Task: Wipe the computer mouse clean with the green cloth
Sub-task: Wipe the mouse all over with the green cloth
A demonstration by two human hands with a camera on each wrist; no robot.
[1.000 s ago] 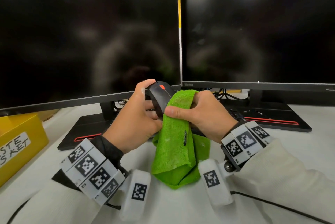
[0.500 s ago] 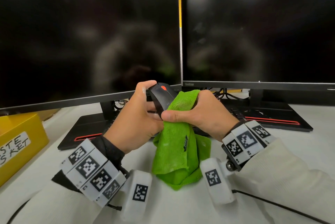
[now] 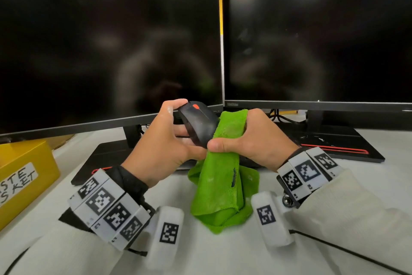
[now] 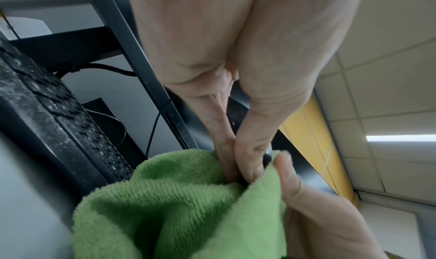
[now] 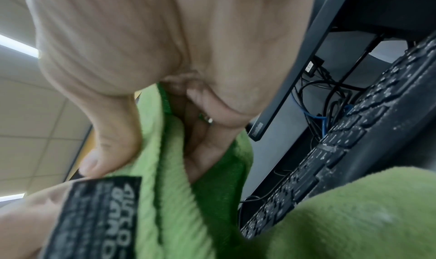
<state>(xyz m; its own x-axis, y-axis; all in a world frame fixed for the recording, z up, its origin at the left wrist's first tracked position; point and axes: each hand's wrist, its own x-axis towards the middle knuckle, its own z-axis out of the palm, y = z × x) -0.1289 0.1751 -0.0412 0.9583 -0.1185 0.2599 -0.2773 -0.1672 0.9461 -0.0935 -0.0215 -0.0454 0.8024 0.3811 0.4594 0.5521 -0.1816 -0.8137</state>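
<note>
Mouse: I see the black plastic computer mouse with the orange scroll wheel (image 3: 198,122) lifted off the white desk (image 3: 356,176), held in front of the lower edges of the two dark monitors (image 3: 107,40), tilted with its top face turned up and toward the right.
Left hand: my left hand (image 3: 162,143) is wrapped around the mouse, forefinger curled over its front end, thumb reaching to its near end.
Right hand: my right hand (image 3: 256,138) is clenched around the folded green microfibre cloth (image 3: 219,176), thumb (image 5: 111,132) pressing the fabric toward the mouse's near right corner.
Cloth: the upper fold lies against the mouse's right flank; the rest hangs down to the desk, black label (image 5: 94,216) facing me.
Step in hand: I judge this to be rubbing the right side and rear edge.
How to do it well: I would keep the left grip firm so the mouse cannot twist, draw the cloth along the flank with steady thumb pressure, then turn the mouse to offer the covered left side and underside.
Care: the dangling tail could snag; gathering it into the palm would help.
Nearby: a black keyboard (image 5: 354,132) sits under the monitors, a yellow box with a handwritten label (image 3: 24,174) at the left.
</note>
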